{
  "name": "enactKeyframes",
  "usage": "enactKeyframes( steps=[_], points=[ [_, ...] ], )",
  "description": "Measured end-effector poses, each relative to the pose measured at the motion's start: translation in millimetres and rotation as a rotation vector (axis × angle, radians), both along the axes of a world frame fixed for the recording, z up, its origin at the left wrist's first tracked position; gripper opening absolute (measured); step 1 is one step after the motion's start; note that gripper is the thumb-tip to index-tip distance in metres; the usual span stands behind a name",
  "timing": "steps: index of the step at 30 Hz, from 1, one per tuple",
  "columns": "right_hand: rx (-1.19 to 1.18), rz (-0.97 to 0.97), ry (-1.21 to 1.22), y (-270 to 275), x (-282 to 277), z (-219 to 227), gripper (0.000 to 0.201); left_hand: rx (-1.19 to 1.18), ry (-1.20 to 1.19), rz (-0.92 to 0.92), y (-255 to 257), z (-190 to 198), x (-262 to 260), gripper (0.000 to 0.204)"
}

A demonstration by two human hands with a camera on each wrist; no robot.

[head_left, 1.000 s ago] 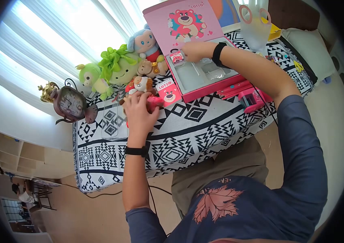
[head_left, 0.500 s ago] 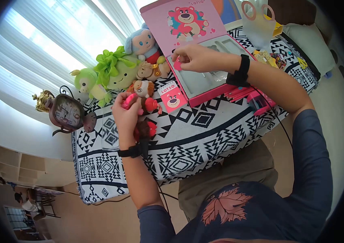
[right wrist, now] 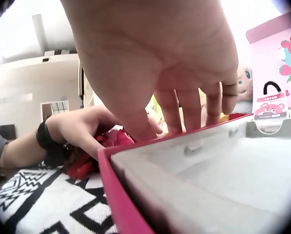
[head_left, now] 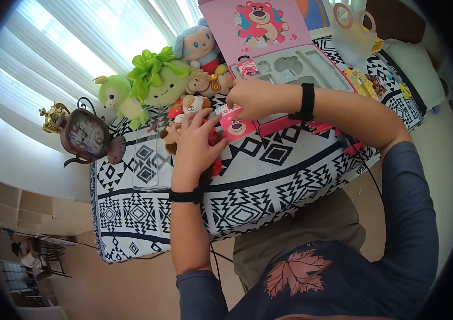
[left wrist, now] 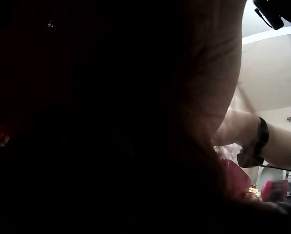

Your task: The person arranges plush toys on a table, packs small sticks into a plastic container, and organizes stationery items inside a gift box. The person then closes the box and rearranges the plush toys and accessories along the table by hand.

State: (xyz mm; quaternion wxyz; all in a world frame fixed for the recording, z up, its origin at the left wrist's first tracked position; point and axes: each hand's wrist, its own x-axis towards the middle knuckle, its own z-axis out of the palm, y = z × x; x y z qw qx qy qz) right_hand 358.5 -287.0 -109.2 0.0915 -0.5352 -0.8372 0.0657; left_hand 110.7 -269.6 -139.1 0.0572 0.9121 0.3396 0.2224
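My left hand (head_left: 197, 141) rests on a group of small red, pink and brown plush toys (head_left: 171, 140), fingers spread and relaxed; it covers most of them. In the right wrist view a pink-red toy (right wrist: 118, 136) shows under that hand. My right hand (head_left: 255, 98) is at the top edge of a pink LOTSO notepad (head_left: 238, 128) with a bear face, just left of the pink box (head_left: 277, 127). In the right wrist view its fingers point down behind the box rim, tips hidden; I cannot tell whether they grip the notepad. The left wrist view is mostly dark.
The box's raised lid (head_left: 269, 26) stands behind its grey tray (head_left: 317, 66), where a small LOTSO tag (head_left: 247, 68) sits. Larger plush toys (head_left: 162, 82) line the back. A clock (head_left: 85, 133) and clear case (head_left: 146, 165) lie left; a translucent bag (head_left: 351, 45) stands right.
My right hand has moved from the box's tag corner down to the notepad's top edge. The left hand, which held a pink toy half a second ago, has spread over the small toys.
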Motion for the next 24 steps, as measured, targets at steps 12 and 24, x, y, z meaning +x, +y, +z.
enactKeyframes(
  steps=[12,24],
  points=[
    [0.066,-0.203,0.305,35.1,103.0,2.4,0.035,-0.117,0.134,-0.194,-5.7,-14.5,5.3,0.038],
    [0.163,-0.055,-0.112,33.5,99.7,-13.6,0.032,-0.134,0.099,-0.17,-9.4,-9.5,6.9,0.036]
  ],
)
